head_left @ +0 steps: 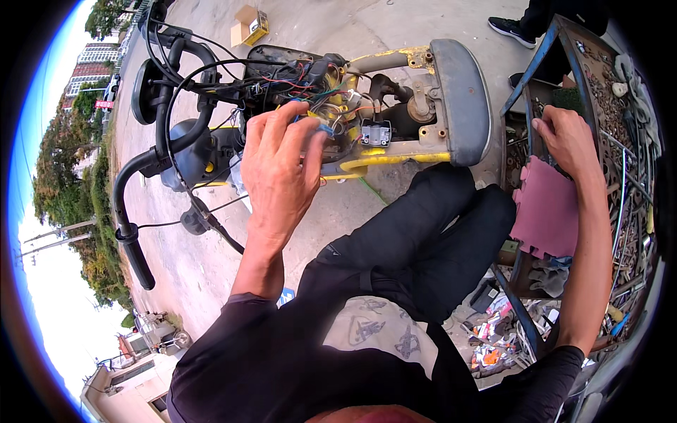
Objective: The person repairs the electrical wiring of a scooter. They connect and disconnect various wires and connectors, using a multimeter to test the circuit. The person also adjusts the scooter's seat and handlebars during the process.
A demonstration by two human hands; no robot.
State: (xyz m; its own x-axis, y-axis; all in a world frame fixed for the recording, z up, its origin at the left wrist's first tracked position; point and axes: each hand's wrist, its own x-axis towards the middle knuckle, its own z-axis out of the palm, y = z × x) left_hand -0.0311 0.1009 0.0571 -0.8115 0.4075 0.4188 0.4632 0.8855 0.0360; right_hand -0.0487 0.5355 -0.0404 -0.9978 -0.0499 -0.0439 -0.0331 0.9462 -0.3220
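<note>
My left hand is raised over the stripped frame of a small yellow-and-black scooter. Its fingers are bent and closed around a small blue piece whose kind I cannot make out. Around the fingertips runs a tangle of loose coloured wires, and a grey metal box-shaped part sits just to the right. My right hand is stretched out over a blue-edged metal parts rack. The fingers there are curled in towards the thumb; anything between them is hidden. Below that hand lies a pink foam mat.
The rack's tray holds many small metal parts. Scooter handlebars with cables rise at the left. An open cardboard box lies on the ground behind. Another person's shoe stands near the rack. Scrap and litter spread beneath it.
</note>
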